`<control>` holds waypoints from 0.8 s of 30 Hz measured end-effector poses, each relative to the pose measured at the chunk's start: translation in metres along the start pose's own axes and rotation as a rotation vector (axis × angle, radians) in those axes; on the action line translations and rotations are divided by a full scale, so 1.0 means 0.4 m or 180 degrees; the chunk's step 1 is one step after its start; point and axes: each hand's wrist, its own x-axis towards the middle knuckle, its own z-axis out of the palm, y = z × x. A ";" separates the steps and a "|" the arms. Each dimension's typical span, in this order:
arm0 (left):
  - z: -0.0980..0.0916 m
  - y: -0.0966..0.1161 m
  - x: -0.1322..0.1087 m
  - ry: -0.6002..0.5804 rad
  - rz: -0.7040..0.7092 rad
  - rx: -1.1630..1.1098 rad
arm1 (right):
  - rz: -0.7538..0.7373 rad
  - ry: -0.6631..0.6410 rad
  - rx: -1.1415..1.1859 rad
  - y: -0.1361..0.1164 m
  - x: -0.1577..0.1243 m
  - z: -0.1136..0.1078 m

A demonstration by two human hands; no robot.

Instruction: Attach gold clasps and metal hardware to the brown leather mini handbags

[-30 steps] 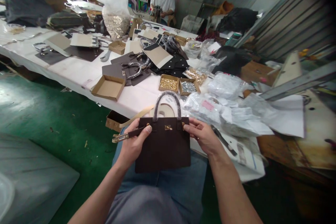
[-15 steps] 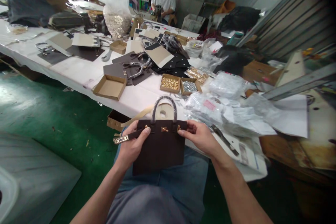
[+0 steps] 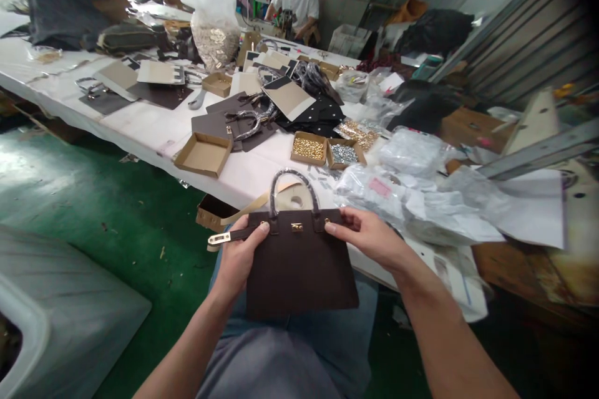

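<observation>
Between my hands, above my lap, is a dark brown handbag panel [image 3: 299,274] with a plastic-wrapped arched handle [image 3: 294,176] and a small gold-coloured clasp [image 3: 297,227] at its upper middle. My left hand [image 3: 241,255] grips the upper left corner, its thumb across the front. A dark strap with a gold-coloured metal end plate [image 3: 219,239] sticks out to the left from under that thumb. My right hand [image 3: 362,234] pinches the upper right corner, thumb on the front beside a small gold fitting and fingers behind the panel.
On the white-covered table [image 3: 154,137] stand a shallow cardboard tray [image 3: 203,154], a box of gold-coloured bits [image 3: 309,148] and a box of silver-coloured bits [image 3: 344,154]. More bag panels [image 3: 243,118] and plastic bags [image 3: 372,190] lie around. A person [image 3: 298,0] sits at the far end.
The handbag panel has tilted so more of its front faces me, and its lower right corner has swung right. Both hands keep their hold. The view has shifted slightly.
</observation>
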 end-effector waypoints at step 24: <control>-0.034 0.151 -0.072 0.0152 0.0064 -0.1271 | -0.2239 0.1300 -0.1508 -0.154 -0.129 0.482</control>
